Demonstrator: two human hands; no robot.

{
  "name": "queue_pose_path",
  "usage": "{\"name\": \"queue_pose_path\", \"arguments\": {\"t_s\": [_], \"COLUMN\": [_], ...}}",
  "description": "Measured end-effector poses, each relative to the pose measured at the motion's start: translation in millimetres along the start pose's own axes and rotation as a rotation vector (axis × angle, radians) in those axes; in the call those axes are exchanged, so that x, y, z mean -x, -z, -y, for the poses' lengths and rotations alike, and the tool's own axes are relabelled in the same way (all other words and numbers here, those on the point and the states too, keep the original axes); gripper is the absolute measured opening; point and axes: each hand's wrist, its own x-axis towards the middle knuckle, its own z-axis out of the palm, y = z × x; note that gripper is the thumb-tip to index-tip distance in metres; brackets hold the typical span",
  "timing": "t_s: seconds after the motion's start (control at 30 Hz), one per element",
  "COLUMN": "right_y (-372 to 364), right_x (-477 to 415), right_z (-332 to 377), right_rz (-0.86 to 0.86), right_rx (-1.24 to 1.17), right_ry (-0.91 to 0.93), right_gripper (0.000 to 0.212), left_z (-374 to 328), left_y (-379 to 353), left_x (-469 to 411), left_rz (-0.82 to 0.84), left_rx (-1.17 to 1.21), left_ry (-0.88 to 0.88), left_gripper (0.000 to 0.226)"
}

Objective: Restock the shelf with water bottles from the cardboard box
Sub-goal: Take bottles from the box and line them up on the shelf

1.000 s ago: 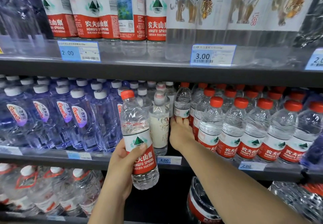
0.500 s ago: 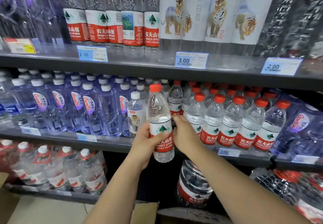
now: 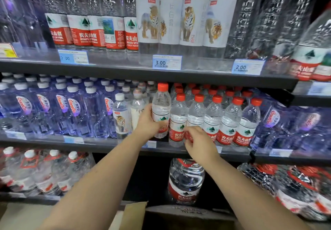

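Note:
My left hand (image 3: 149, 122) grips a red-capped water bottle (image 3: 161, 107) around its label, upright at the left end of the red-capped row (image 3: 213, 120) on the middle shelf (image 3: 107, 147). Whether its base rests on the shelf I cannot tell. My right hand (image 3: 198, 140) is in front of the row's lower labels, fingers curled against the second and third bottles; whether it grips one is unclear. A flap of the cardboard box (image 3: 136, 211) shows at the bottom edge.
Blue-tinted white-capped bottles (image 3: 71, 107) fill the middle shelf's left side, with a small tiger-label bottle (image 3: 120, 115) beside my left hand. Tall bottles stand on the top shelf (image 3: 143, 73). Large jugs (image 3: 186, 181) sit on the lowest shelf.
My left hand carried the bottle up and to the right, from in front of the shelf to the left end of the red-capped row. My right hand shifted right and lower along the row.

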Motion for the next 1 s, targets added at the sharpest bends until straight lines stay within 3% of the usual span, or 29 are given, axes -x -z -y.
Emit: {"name": "queue_pose_path", "arguments": {"t_s": [0.13,0.37,0.53,0.67,0.83,1.0], "right_y": [-10,-28,-36,-40,-43,-41], "right_x": [-2,-10,-14,-16,-15,-17], "right_z": [-6,-17,-18,-16,-14,-12], "right_rz": [0.013,-0.007,-0.009,-0.007,-0.028,-0.027], "right_rx": [-0.003,-0.036,-0.042,-0.041,-0.047,-0.061], "right_ry": [-0.003,-0.002,0.005,0.006,0.025,0.024], "right_gripper": [0.045,0.042,0.039,0.039,0.037,0.036], "left_z": [17,40,44,49,58,52], "left_y": [-7,-14,-13,-18,-33,-41], "left_x": [-22,-29,-27,-21,-13,-21], "left_rz": [0.037,0.079,0.134,0.044,-0.111,-0.149], "left_rx": [-0.051,0.002,-0.106,-0.245,-0.344,-0.394], "left_ry": [0.045,0.151,0.062,-0.022,0.078,0.12], "left_gripper": [0.073,0.069,0.067,0.064,0.063,0.049]}}
